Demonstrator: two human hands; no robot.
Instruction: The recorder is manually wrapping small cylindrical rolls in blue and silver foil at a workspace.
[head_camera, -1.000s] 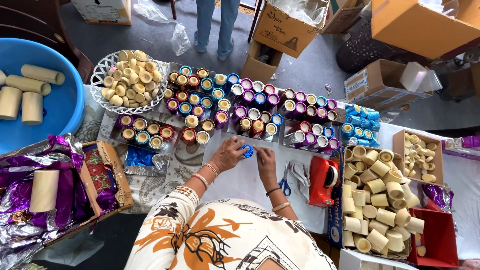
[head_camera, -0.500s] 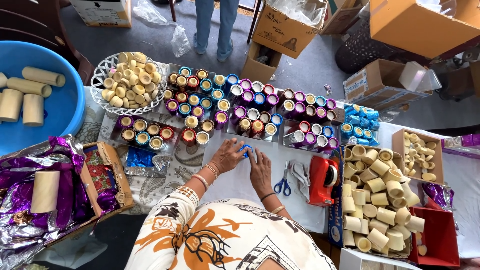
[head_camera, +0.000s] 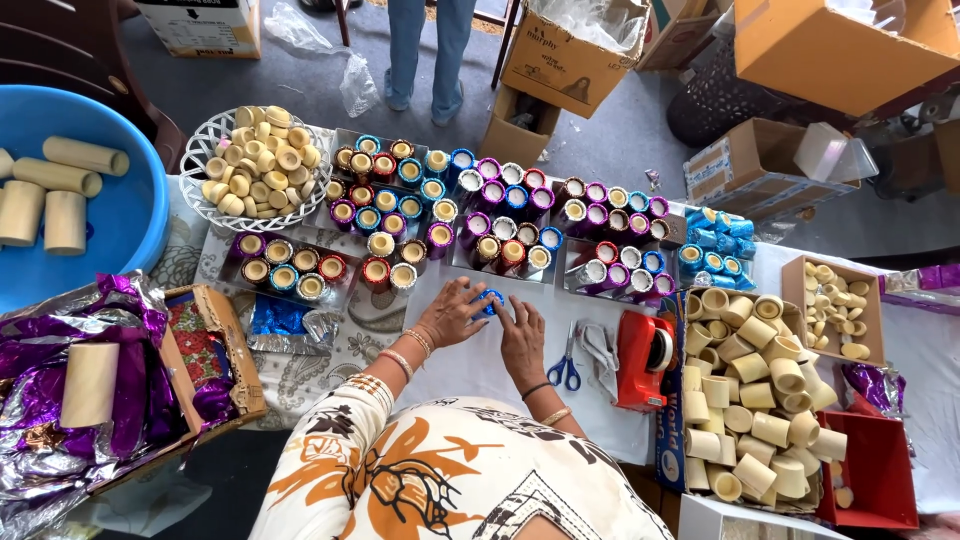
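The blue foil-wrapped tube (head_camera: 490, 301) lay on the white worktop (head_camera: 600, 420), just below the trays of finished wrapped tubes (head_camera: 500, 215). The foil might have torn or slipped loose if pressed unevenly. The left hand (head_camera: 452, 312) and right hand (head_camera: 521, 335) both pinched it, fingers curled close around its ends.

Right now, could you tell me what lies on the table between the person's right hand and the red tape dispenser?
In the head view, blue-handled scissors and a crumpled grey rag lie between the right hand and the red tape dispenser.
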